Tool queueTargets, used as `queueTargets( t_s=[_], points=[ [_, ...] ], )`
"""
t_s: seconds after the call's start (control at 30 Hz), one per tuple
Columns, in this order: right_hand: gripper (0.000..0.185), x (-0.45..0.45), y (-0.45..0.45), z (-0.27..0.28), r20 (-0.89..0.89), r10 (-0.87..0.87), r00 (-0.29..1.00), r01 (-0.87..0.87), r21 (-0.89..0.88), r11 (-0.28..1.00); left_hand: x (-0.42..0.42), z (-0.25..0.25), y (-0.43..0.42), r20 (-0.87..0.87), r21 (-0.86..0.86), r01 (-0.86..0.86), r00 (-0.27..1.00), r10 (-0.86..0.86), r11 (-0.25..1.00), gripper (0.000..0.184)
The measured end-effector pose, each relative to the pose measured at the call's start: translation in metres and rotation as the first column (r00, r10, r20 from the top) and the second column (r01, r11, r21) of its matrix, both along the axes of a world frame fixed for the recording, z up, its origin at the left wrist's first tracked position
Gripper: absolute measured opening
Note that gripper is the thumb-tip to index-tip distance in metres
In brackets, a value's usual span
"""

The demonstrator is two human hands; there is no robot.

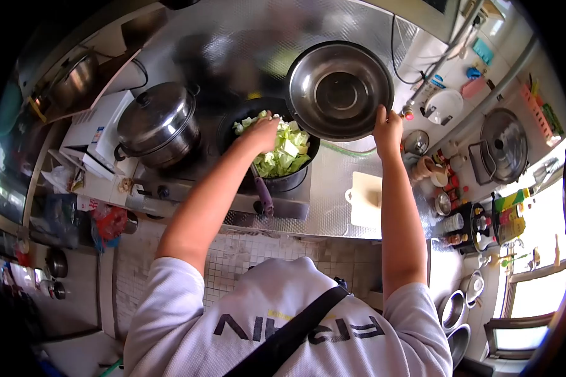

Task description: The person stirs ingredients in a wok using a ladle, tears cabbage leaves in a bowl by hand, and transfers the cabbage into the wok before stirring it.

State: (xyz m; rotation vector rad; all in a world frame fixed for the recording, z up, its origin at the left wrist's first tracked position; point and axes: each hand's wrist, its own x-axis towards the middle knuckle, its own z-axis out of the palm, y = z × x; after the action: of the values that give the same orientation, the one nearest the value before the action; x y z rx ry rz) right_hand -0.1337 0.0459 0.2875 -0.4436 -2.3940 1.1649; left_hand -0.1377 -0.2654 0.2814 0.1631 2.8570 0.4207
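Chopped green cabbage (286, 152) is heaped in a dark pan (291, 181) on the stove. On top of the heap rests my left hand (263, 133); its fingers are bent down among the pieces and partly hidden. A purple-handled utensil or pan handle (263, 193) points toward me below that hand. My right hand (388, 129) grips the rim of a wide metal bowl (341, 91), which is tilted so its inside shows and holds no food. The bowl's left edge hangs over the pan's right side.
A lidded steel pot (158, 124) stands left of the pan. A white cutting board (365, 200) lies on the metal counter (330, 207) at the right. Bottles and jars (453, 223) crowd the right side, with a lid (504, 146) on the wall.
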Motion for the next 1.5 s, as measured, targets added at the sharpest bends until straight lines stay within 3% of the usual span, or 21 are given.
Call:
queueTargets(
  t_s=[0.07, 0.2, 0.23, 0.33, 0.4, 0.53, 0.63, 0.73, 0.8, 0.87, 0.93, 1.0, 1.03, 1.07, 1.17, 1.23, 1.3, 1.33, 1.4, 1.47, 1.5],
  points=[
    [0.048, 0.012, 0.012, 0.003, 0.041, 0.005, 0.999, -0.004, -0.025, 1.0, 0.01, 0.012, -0.003, -0.096, -0.026, 0.07, 0.993, -0.072, 0.997, 0.028],
    [0.049, 0.039, 0.062, -0.034, 0.144, 0.014, 0.99, 0.039, -0.358, 0.933, 0.0, 0.032, -0.008, 0.117, -0.172, 0.141, 0.986, -0.122, 0.975, 0.035],
    [0.044, 0.057, 0.07, -0.028, 0.149, 0.041, 0.988, 0.024, -0.408, 0.913, -0.001, 0.005, -0.019, -0.08, -0.196, 0.171, 0.979, -0.189, 0.966, 0.033],
    [0.038, 0.109, 0.113, -0.049, 0.158, -0.006, 0.987, 0.099, -0.589, 0.802, -0.029, -0.012, -0.05, -0.235, 0.189, 0.403, 0.904, -0.358, 0.895, 0.017],
    [0.032, 0.159, 0.13, -0.044, 0.223, -0.109, 0.969, 0.237, -0.698, 0.676, -0.016, 0.005, -0.037, -0.365, 0.183, 0.301, 0.905, -0.219, 0.936, 0.031],
    [0.036, 0.257, 0.194, -0.085, 0.283, -0.372, 0.884, 0.421, -0.826, 0.373, -0.029, 0.016, -0.025, 0.017, 0.048, 0.084, 0.996, -0.085, 0.995, 0.06],
    [0.038, 0.333, 0.245, -0.121, 0.333, -0.648, 0.685, 0.562, -0.807, 0.18, -0.015, 0.01, -0.02, -0.161, -0.175, 0.237, 0.951, -0.265, 0.956, 0.104],
    [0.037, 0.402, 0.3, -0.155, 0.407, -0.772, 0.489, 0.614, -0.789, -0.027, -0.009, 0.018, 0.001, -0.403, -0.101, 0.233, 0.879, -0.254, 0.967, 0.065],
    [0.033, 0.438, 0.327, -0.174, 0.446, -0.803, 0.397, 0.682, -0.728, -0.067, -0.009, 0.012, 0.018, -0.421, 0.082, 0.079, 0.906, -0.037, 0.993, 0.029],
    [0.041, 0.467, 0.365, -0.209, 0.529, -0.802, 0.278, 0.719, -0.668, -0.192, 0.028, 0.065, 0.082, -0.229, -0.189, -0.038, 0.974, -0.006, 0.981, 0.019],
    [0.043, 0.477, 0.381, -0.218, 0.543, -0.807, 0.233, 0.713, -0.659, -0.238, 0.02, 0.036, 0.089, -0.197, 0.197, 0.097, 0.979, -0.058, 0.976, 0.017],
    [0.045, 0.489, 0.399, -0.227, 0.557, -0.81, 0.185, 0.708, -0.647, -0.283, 0.003, -0.032, 0.091, -0.193, 0.68, 0.281, 0.96, -0.203, 0.677, 0.029],
    [0.045, 0.495, 0.408, -0.235, 0.565, -0.808, 0.163, 0.707, -0.639, -0.304, 0.032, -0.014, 0.13, -0.015, 0.782, 0.149, 0.975, -0.221, 0.605, 0.039],
    [0.046, 0.497, 0.413, -0.242, 0.575, -0.804, 0.149, 0.707, -0.63, -0.32, 0.062, 0.009, 0.164, 0.345, 0.864, -0.228, 0.917, -0.198, 0.448, 0.05],
    [0.052, 0.514, 0.422, -0.265, 0.527, -0.814, 0.244, 0.638, -0.719, -0.275, 0.114, 0.007, 0.232, 0.546, 0.651, -0.752, 0.562, -0.621, -0.109, 0.096],
    [0.07, 0.507, 0.403, -0.246, 0.483, -0.795, 0.367, 0.56, -0.797, -0.225, 0.146, 0.0, 0.268, 0.492, 0.578, -0.786, 0.549, -0.675, -0.218, 0.1],
    [0.071, 0.484, 0.377, -0.239, 0.737, -0.615, 0.282, 0.673, -0.608, -0.421, 0.169, -0.004, 0.293, 0.453, 0.462, -0.826, 0.533, -0.715, -0.323, 0.099],
    [0.065, 0.48, 0.365, -0.256, 0.726, -0.482, 0.492, 0.646, -0.675, -0.357, 0.177, -0.008, 0.301, 0.444, 0.43, -0.829, 0.539, -0.716, -0.357, 0.099],
    [0.046, 0.42, 0.304, -0.214, 0.613, -0.2, 0.765, 0.634, -0.771, 0.063, 0.193, -0.017, 0.31, 0.455, 0.391, -0.828, 0.553, -0.698, -0.402, 0.098],
    [0.036, 0.348, 0.232, -0.133, 0.314, 0.017, 0.949, 0.26, -0.813, 0.52, 0.21, -0.036, 0.312, 0.512, 0.359, -0.833, 0.552, -0.658, -0.42, 0.097],
    [0.037, 0.327, 0.2, -0.108, 0.166, 0.166, 0.972, -0.027, -0.621, 0.783, 0.22, -0.053, 0.31, 0.621, 0.39, -0.831, 0.556, -0.553, -0.397, 0.096]
  ],
)
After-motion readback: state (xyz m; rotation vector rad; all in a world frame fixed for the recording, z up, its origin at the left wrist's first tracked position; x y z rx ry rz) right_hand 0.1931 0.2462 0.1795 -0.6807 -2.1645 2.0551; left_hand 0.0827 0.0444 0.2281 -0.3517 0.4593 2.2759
